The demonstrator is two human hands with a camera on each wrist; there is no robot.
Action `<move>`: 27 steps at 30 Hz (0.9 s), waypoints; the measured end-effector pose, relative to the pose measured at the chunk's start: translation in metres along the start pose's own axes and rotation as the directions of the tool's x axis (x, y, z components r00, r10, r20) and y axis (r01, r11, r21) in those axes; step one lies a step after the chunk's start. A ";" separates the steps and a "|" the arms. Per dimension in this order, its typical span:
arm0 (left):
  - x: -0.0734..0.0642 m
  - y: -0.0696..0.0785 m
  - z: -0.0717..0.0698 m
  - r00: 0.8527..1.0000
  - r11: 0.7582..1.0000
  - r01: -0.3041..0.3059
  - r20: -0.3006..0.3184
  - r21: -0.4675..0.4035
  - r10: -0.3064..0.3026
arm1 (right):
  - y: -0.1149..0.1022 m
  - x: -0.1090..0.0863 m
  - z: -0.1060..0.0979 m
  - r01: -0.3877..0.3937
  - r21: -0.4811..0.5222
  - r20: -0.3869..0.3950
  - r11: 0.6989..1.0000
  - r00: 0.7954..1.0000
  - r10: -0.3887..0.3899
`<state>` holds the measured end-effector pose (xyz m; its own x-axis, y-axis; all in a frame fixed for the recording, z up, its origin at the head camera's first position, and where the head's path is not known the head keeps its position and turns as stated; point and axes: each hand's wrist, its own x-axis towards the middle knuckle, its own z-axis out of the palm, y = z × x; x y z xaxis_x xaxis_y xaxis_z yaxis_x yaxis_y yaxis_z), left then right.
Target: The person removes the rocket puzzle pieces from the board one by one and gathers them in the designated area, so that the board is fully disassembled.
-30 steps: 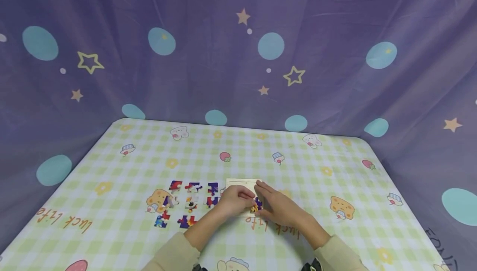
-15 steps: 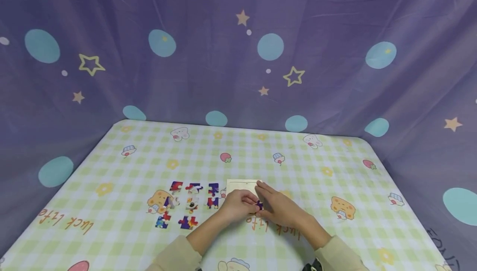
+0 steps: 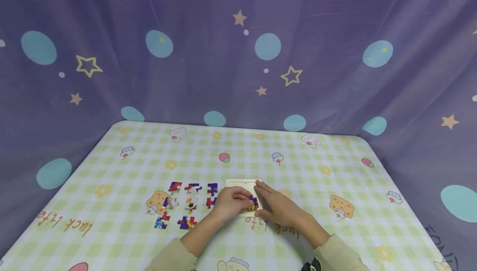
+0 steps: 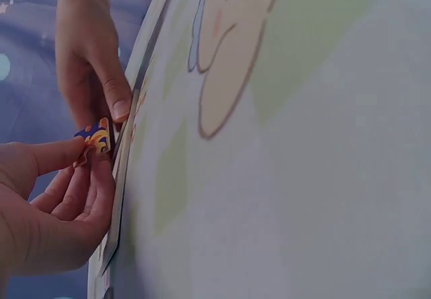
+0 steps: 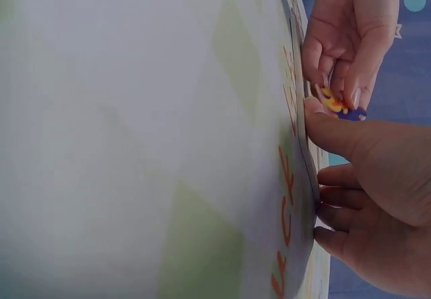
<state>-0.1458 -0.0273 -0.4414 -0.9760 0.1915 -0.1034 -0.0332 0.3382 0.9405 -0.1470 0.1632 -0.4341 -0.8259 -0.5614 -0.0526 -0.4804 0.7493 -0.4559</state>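
In the head view my left hand [image 3: 230, 202] pinches a jigsaw piece [image 3: 254, 203] between thumb and fingertips, over the near right part of a pale wooden puzzle tray [image 3: 238, 181]. The piece is purple with yellow and orange; the left wrist view shows it tilted up on its edge, the picture side of the piece [image 4: 100, 136] facing the camera. My right hand [image 3: 279, 208] rests along the tray's right side, fingers extended and thumb near the close corner. In the right wrist view its thumb [image 5: 330, 129] is right by the held piece. My left hand hides part of the tray.
Several loose jigsaw pieces lie in rough rows left of the tray, among them a red and purple piece [image 3: 175, 186], a white piece [image 3: 191, 205] and a purple and orange piece [image 3: 187, 222]. A checked tablecloth [image 3: 298, 171] covers the table; a purple curtain [image 3: 208, 80] hangs behind.
My left hand dipped right toward the tray's near right corner with the piece, then drew back left and slightly up, turning the piece. My right hand stays at the tray's side.
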 end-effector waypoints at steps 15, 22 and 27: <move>-0.021 -0.003 -0.038 0.998 0.998 0.061 0.005 0.032 -0.062 | -0.002 0.000 -0.001 -0.024 -0.002 0.018 1.000 1.000 0.024; -0.036 -0.006 -0.056 0.998 0.992 0.067 -0.010 0.111 -0.066 | -0.001 0.000 -0.001 -0.022 -0.004 0.020 1.000 1.000 0.022; -0.045 -0.007 -0.065 0.998 0.965 0.065 -0.040 0.253 -0.057 | -0.001 -0.001 -0.001 -0.008 0.004 0.020 1.000 1.000 0.008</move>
<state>-0.1152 -0.0987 -0.4222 -0.9803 0.1352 -0.1440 -0.0415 0.5718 0.8194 -0.1453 0.1631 -0.4326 -0.8238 -0.5620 -0.0740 -0.4722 0.7526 -0.4589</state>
